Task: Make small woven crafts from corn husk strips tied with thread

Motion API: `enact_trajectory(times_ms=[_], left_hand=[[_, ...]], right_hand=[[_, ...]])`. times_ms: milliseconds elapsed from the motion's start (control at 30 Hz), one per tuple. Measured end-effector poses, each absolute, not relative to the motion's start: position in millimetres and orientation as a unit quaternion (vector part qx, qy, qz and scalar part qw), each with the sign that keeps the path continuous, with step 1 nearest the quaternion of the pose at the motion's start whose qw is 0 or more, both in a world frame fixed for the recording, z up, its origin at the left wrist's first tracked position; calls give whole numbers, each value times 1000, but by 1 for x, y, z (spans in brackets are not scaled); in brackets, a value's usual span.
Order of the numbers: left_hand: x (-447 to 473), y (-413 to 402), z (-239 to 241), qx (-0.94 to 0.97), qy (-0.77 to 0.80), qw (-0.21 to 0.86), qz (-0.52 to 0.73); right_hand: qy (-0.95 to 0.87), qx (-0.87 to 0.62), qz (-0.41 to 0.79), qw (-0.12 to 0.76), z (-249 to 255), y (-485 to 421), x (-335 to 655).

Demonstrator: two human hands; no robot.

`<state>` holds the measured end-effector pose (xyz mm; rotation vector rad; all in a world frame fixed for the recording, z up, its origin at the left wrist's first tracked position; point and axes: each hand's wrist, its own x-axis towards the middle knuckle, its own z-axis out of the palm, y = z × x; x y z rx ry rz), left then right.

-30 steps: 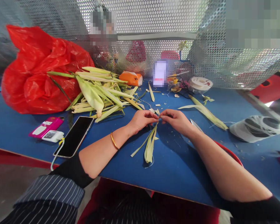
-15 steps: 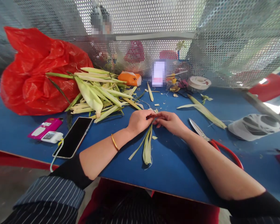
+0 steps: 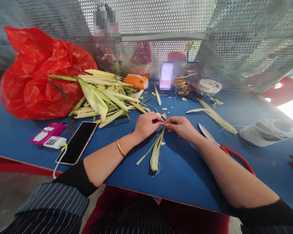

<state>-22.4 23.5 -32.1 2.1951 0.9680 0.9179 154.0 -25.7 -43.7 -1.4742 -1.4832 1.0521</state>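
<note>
Lying nearest on the blue table (image 3: 185, 175), the husk bundle (image 3: 156, 154) reaches to the left hand (image 3: 146, 125) and right hand (image 3: 182, 127), both pinching fine thread (image 3: 167, 123), slightly farther apart than half a second ago; husk pile (image 3: 95, 97) beyond.

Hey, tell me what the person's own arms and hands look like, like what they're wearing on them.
Both the left hand and right hand are ungloved. A slim gold-coloured bangle circles the left wrist. Its black inner sleeve emerges from a blue, white-striped cuff. The other arm's black sleeve reaches the forearm.
</note>
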Motion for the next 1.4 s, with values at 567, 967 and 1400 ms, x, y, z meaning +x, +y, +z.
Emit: enact_trajectory(times_ms=[567, 967, 1400], left_hand=[[-31, 41, -28, 829, 448, 202, 267], [-25, 37, -34, 712, 455, 459, 273], [-21, 30, -31, 640, 371, 615, 272]], right_hand=[[-709, -523, 453, 132, -25, -31, 183], [-567, -447, 572, 390, -24, -35, 144], [-587, -479, 535, 374, -28, -32, 148]])
